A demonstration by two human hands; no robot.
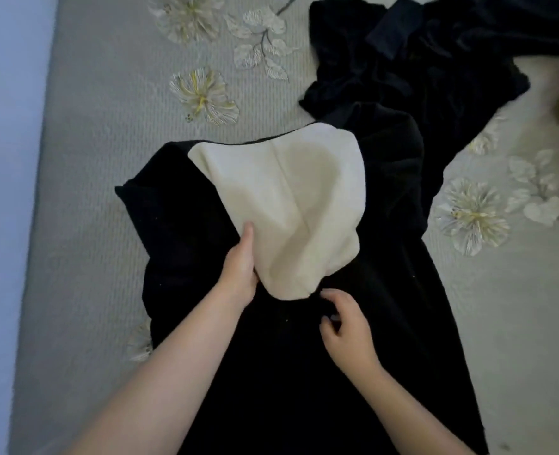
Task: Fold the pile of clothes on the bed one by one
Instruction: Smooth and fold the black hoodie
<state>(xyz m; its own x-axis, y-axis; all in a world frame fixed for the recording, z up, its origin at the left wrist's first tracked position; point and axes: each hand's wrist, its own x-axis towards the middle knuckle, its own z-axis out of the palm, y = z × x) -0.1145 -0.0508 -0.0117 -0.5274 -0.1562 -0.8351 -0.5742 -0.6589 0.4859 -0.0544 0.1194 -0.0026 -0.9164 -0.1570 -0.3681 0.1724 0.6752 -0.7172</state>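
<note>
While the left hand (240,267) holds it, the cream cloth (291,205) lies rumpled — on black garment (271,372).

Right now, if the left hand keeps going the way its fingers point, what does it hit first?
The left hand already grips the edge of the cream fabric and points up-frame. Straight on, it likely only meets more of that fabric, lying on the black garment. Depth is unclear.

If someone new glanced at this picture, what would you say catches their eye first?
The cream cloth stands out first, lying bright on the black garment spread in the middle of the bed. The left hand grips its lower left edge, while the right hand curls over the black fabric just below it. Beyond lies a crumpled pile of dark clothes, top right on the grey flowered bedspread.
</note>
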